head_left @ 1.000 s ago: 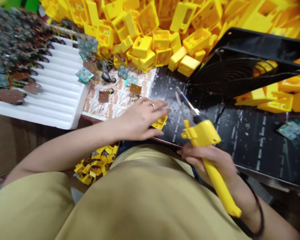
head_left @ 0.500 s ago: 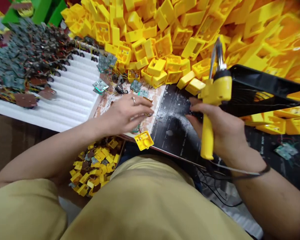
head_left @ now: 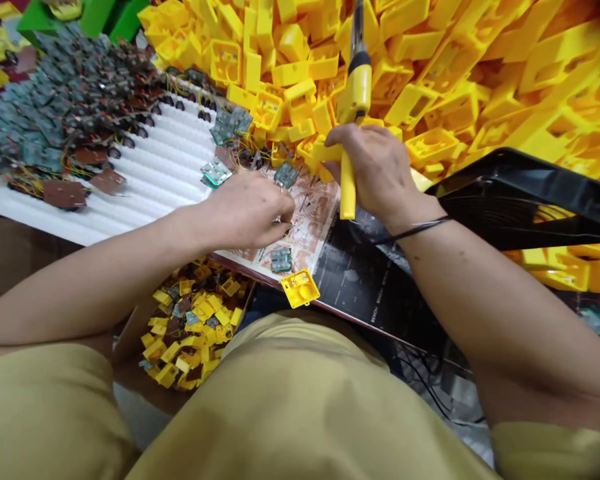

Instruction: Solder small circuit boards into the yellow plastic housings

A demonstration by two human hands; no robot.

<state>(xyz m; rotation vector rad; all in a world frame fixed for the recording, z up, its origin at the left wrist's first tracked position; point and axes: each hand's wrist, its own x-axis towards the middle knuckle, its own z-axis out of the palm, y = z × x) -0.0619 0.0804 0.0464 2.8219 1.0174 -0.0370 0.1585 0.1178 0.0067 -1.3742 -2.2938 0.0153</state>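
Note:
My right hand (head_left: 383,167) is wrapped round the handle of a yellow soldering gun (head_left: 357,93), whose metal tip points away toward the yellow heap. Over the worn, patterned work board (head_left: 313,220), my left hand (head_left: 250,207) has its fingers curled together in a pinch; anything between them is hidden. Just in front of that hand lies a small green circuit board (head_left: 281,260). An open yellow plastic casing (head_left: 300,288) rests at the near table edge. Beyond my left fingers are another circuit board (head_left: 286,175) and, by the knuckles, a brighter one (head_left: 216,173).
A large heap of yellow casings (head_left: 300,100) spans the back. To the left, white ridged foam (head_left: 150,167) carries many wired circuit boards (head_left: 35,113). A black plastic frame (head_left: 520,167) stands at right. Below the table edge sits a box of small yellow parts (head_left: 195,327).
My right hand has swung left and away from me with the soldering gun, nearer the left hand. My left fingers have curled in from a spread pose, uncovering the near circuit board.

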